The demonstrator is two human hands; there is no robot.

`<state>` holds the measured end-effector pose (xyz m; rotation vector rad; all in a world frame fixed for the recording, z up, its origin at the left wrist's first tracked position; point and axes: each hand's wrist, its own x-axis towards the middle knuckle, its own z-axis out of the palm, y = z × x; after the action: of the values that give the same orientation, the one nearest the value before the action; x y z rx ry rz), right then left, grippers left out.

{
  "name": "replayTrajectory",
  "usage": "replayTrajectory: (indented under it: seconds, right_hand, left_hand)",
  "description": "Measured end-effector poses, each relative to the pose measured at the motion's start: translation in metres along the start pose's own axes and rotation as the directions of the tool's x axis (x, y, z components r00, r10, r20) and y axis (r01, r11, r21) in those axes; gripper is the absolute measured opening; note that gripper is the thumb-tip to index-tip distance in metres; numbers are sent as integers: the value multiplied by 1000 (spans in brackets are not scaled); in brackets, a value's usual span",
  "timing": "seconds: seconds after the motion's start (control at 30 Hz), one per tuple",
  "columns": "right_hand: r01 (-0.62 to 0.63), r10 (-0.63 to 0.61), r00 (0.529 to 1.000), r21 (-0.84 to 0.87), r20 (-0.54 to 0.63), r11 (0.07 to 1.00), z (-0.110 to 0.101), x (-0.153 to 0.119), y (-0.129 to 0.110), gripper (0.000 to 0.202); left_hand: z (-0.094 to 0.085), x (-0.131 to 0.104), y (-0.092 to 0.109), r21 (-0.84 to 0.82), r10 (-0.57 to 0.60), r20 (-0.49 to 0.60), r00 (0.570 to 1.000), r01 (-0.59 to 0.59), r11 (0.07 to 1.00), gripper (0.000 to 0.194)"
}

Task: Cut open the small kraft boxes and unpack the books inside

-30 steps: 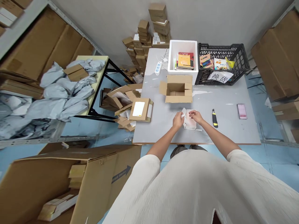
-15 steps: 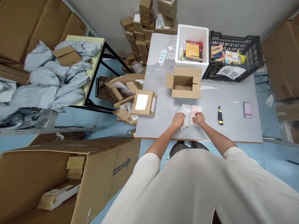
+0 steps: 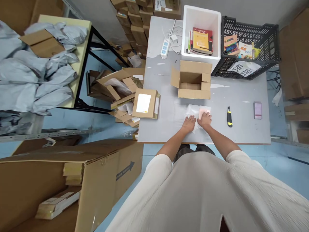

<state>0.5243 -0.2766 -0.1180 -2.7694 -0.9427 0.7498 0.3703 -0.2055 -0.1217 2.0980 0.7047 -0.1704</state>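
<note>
A pale pink flat item (image 3: 204, 110) lies on the grey table near its front edge, with translucent white wrapping (image 3: 192, 109) spread to its left. My left hand (image 3: 189, 123) lies flat on the wrapping, fingers spread. On the lower part of the pink item rests my right hand (image 3: 205, 120), its fingers apart and pointing away from me. The two hands are close together. Just beyond them stands an open cardboard box (image 3: 194, 93). A black and yellow cutter (image 3: 229, 117) lies to the right of my right hand.
A closed carton (image 3: 145, 103) sits at the table's left edge, a phone (image 3: 257, 110) at the right. Behind are a white foam box (image 3: 214, 62) with books, a black crate (image 3: 246, 74) and a power strip (image 3: 165, 48). A large carton (image 3: 101, 190) stands at lower left.
Both hands have shifted; their fingers now lie flatter and more spread on the wrapping and pink item. The head view has moved slightly.
</note>
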Motion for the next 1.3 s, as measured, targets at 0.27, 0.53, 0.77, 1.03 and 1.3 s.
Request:
replayTrajectory:
  seconds: [0.27,0.53,0.77,1.03,1.3]
  right_hand:
    - [-8,7,1000,34,27,999,-33,-4,4,36]
    - [20,-4,999,338,-47,941,-46,2,13,18]
    - [-1,-20,999,467,41,884,-30,6,25,27]
    - [361,-359,930,7,-82,933,-36,-11,48,54]
    - [634,-582,770,-206,263,745,-50,-25,47,41]
  left_hand:
    - [3,-6,3,144,-48,24,999,44,989,72]
    - [-15,-10,10,369,-176,-8,984,166,914,72]
    - [-21,-18,-3,403,-230,32,973,198,893,70]
    - [-14,-12,9,428,-150,-21,989,144,892,64]
    - [-10,0,30,403,-110,59,992,77,912,60]
